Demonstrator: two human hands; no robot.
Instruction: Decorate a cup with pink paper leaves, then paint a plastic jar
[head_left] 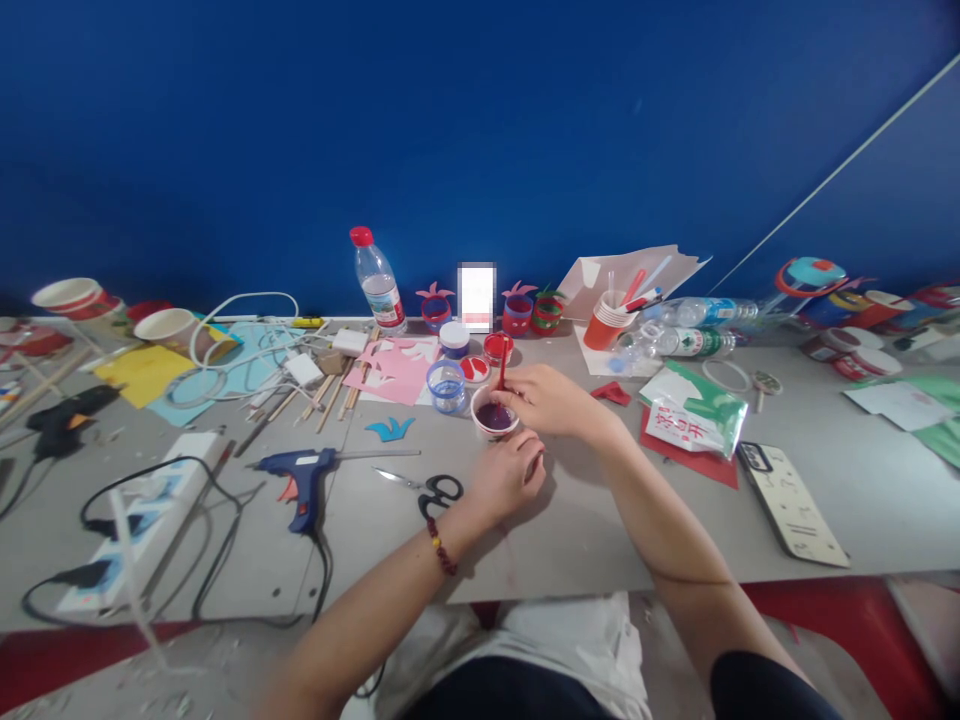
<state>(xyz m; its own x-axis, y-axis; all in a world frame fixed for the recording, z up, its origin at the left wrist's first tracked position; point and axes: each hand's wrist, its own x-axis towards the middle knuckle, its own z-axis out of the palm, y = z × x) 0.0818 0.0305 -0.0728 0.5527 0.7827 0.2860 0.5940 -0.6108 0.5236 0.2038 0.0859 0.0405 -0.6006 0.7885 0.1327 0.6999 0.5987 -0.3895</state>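
A paper cup (481, 424) with dark purple liquid inside stands near the middle of the table. My right hand (534, 398) reaches over its rim and pinches a thin red paintbrush (502, 360) upright; the brush's lower end is hidden in the cup. Close against the near side of the cup, my left hand (514, 475) has its fingers curled in, and whatever they hold, if anything, is hidden. Beside the cup are a clear jar with a blue rim (447, 388), a red-stained lid (474, 370) and a white-lidded paint jar (454, 340). Black-handled scissors (438, 495) lie near my left wrist.
A blue glue gun (304, 480) and a power strip (150, 520) with cables lie left. Behind stand a water bottle (381, 290) and small decorated cups (517, 312). To the right are pens in an orange cup (606, 328), plastic bottles (694, 342) and a phone (795, 505).
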